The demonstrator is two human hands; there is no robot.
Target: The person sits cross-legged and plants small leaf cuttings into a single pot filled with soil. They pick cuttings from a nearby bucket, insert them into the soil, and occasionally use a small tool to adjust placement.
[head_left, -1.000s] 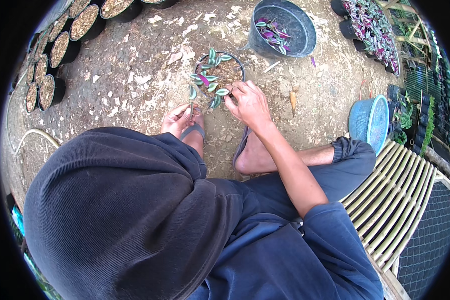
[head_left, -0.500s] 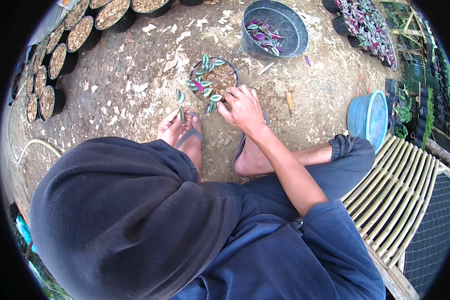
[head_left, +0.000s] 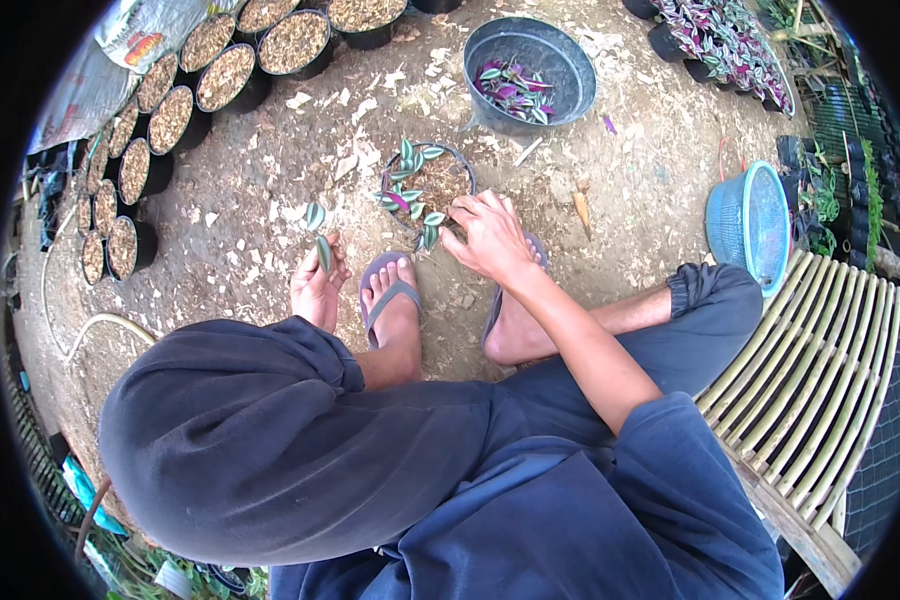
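My left hand [head_left: 315, 292], left of the pot and beside my left foot, pinches a leafy cutting [head_left: 324, 254] with green-and-silver striped leaves. A round dark plant pot [head_left: 440, 152] of brown soil stands on the ground ahead of my feet. Several striped cuttings [head_left: 407, 192], one with a purple leaf, stand along its left side and near edge. My right hand [head_left: 490, 235] is at the pot's near right rim, thumb outside and bent fingers over the edge. The fingertips are partly hidden.
A black bucket [head_left: 582, 75] with purple-green cuttings stands farther off. Soil-filled pots [head_left: 225, 78] line the far left; potted purple plants [head_left: 725, 50] are at the far right. A blue basket [head_left: 730, 225] and a bamboo bench [head_left: 805, 370] stand on my right. Wood chips litter the ground.
My left hand has moved left, away from the pot, with the cutting still in it. My right hand stays at the pot's rim. The whole view has shifted slightly.
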